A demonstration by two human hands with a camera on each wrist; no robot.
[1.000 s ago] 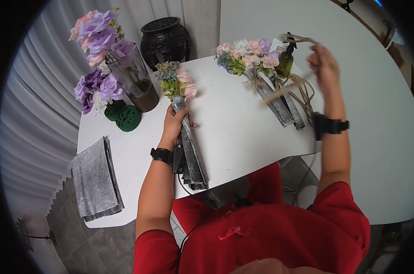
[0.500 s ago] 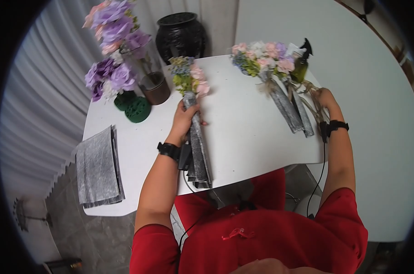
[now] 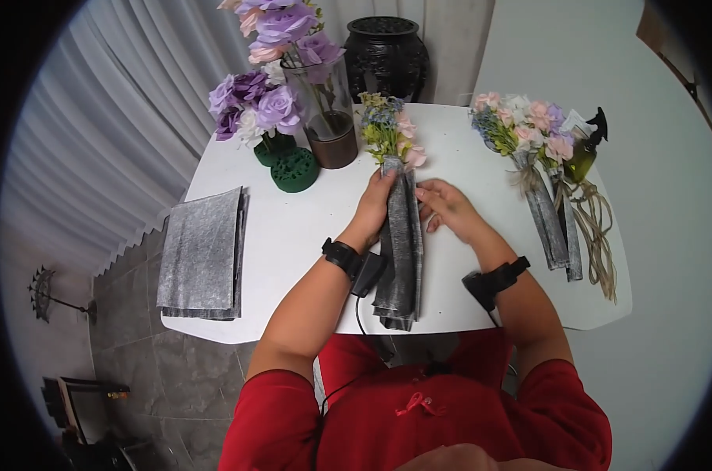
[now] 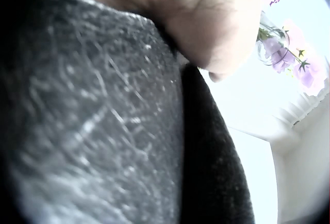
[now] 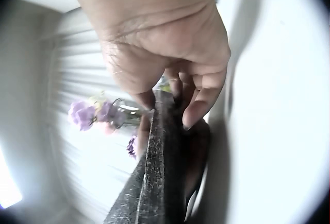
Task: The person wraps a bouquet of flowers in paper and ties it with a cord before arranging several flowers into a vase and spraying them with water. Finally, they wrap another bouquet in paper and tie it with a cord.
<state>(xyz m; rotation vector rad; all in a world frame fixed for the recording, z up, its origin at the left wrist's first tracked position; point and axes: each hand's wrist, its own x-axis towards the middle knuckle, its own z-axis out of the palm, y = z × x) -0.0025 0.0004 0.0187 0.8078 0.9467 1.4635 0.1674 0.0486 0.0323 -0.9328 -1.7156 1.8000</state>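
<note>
A small bouquet (image 3: pixel 404 220) of blue and pink flowers, its stems wrapped in dark grey felt-like paper, lies toward the middle of the white table in the head view. My left hand (image 3: pixel 374 206) grips the wrap just below the blooms. From the other side, my right hand (image 3: pixel 447 210) pinches the edge of the wrap between thumb and fingers. The right wrist view has the thumb and fingers (image 5: pixel 203 98) on either side of the narrow wrap (image 5: pixel 157 152). Up close in the left wrist view, the grey wrap (image 4: pixel 103 116) covers part of the left hand (image 4: pixel 201 23).
Two wrapped bouquets (image 3: pixel 542 216) lie at the right, beside a bundle of twine (image 3: pixel 597 243) and a spray bottle (image 3: pixel 583 157). At the back left stand a glass vase (image 3: pixel 324 110) of roses and green foam blocks (image 3: pixel 295 169). Grey wrapping sheets (image 3: pixel 200 255) lie at the left edge.
My right hand, which held up strands of twine at the far right, has let them down on the table and moved left to the bouquet's wrap. My left hand keeps its grip.
</note>
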